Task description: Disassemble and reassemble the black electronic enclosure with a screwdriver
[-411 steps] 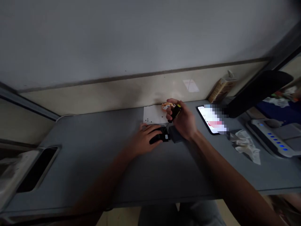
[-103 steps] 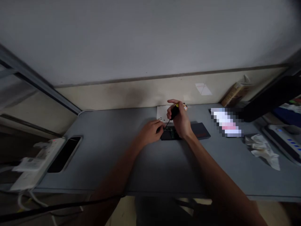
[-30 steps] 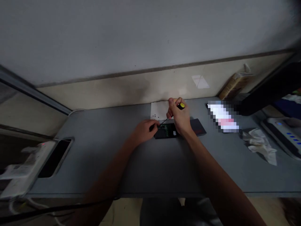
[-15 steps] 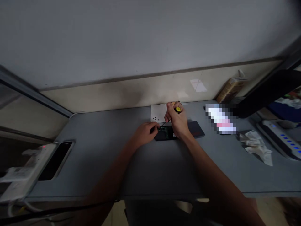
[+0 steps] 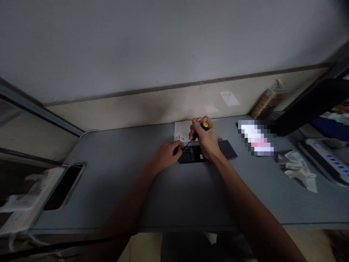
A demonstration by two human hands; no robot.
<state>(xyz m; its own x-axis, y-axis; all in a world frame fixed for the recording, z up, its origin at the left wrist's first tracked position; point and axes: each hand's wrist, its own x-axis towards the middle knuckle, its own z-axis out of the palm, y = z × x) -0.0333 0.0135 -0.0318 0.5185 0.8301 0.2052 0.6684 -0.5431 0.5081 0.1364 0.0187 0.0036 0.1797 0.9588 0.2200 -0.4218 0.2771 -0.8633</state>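
Note:
A small black case holding a green circuit board (image 5: 193, 154) lies on the grey desk (image 5: 180, 189). My left hand (image 5: 167, 154) rests at its left end, fingers pinched on the edge. My right hand (image 5: 207, 140) is closed round a small black screwdriver with a yellow cap (image 5: 200, 130), whose thin shaft slants down to the board's left corner. A flat dark cover plate (image 5: 228, 149) lies just right of the case, partly behind my right hand. A white paper sheet (image 5: 181, 131) with several tiny dark screws sits behind the case.
A lit phone (image 5: 256, 139) lies to the right, with a crumpled tissue (image 5: 298, 169) beyond it, a power strip with blue lights (image 5: 325, 161) and a dark monitor (image 5: 313, 105). A leaning carton (image 5: 265, 102) stands at the wall. A desk cut-out (image 5: 64, 185) is at the left.
Over the last second my right hand has stayed on the screwdriver with its tip at the board, turning slightly. Earlier the case was closed; the cover plate since came to lie to its right.

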